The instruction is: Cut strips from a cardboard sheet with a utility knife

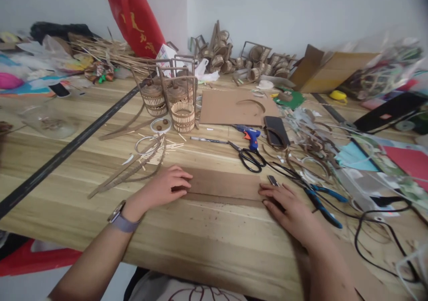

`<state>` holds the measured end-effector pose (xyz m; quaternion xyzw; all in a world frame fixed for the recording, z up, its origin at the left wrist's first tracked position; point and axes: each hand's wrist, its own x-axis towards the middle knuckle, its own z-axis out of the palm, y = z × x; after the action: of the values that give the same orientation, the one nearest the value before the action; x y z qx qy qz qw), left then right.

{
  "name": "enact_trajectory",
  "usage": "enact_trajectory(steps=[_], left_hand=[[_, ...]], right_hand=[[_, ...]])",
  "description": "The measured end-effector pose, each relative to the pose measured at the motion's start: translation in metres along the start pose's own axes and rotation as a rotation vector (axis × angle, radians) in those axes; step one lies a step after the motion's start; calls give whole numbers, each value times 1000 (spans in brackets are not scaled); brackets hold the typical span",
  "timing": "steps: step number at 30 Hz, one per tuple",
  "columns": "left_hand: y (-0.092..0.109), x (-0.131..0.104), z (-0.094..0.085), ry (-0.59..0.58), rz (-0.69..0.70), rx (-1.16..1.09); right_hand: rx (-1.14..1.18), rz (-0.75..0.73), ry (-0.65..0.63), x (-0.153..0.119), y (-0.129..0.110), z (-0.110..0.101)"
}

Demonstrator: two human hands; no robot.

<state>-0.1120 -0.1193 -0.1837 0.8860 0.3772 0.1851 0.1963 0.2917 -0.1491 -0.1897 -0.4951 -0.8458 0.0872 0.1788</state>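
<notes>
A long brown cardboard strip (227, 184) lies on the wooden table in front of me, with a second cardboard edge showing beneath its near side. My left hand (169, 184) holds the strip's left end between fingers and thumb. At the opposite end, my right hand (284, 203) grips the strip with its fingertips, the thumb at the near edge. A small cutter blade or knife piece (272, 180) lies just beyond my right fingers. Black-handled scissors (251, 159) rest behind the strip, with a blue glue gun (249, 136) farther back.
Small bamboo baskets (183, 116) stand at the back left, near thin sticks (160, 149) and bent strips. Blue-handled pliers (323, 207) and cables lie at right. Behind are a larger cardboard sheet (230, 107), a phone (277, 130), a pen (209, 140) and an open box (334, 71).
</notes>
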Motion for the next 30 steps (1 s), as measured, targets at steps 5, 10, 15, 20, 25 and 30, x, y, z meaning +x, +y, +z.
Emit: enact_trajectory(steps=[5,10,15,20,25,30], left_hand=[[-1,-2,1,11,22,10],[1,-2,0,-4,23,5],[1,-2,-1,-17,45,6],[0,-2,-1,-29,43,-12],[-3,-3,-1,-50,21,-49],[-3,-5,-4,-42,-21,-79]], right_hand=[[-1,1,-6,-2,-3,-3],[13,12,-22,-3,-4,-2],[30,39,-29,-2,-6,-3],[68,52,-52,-2,-7,-5],[93,57,-71,-2,-6,-6],[92,72,-58,-3,0,-2]])
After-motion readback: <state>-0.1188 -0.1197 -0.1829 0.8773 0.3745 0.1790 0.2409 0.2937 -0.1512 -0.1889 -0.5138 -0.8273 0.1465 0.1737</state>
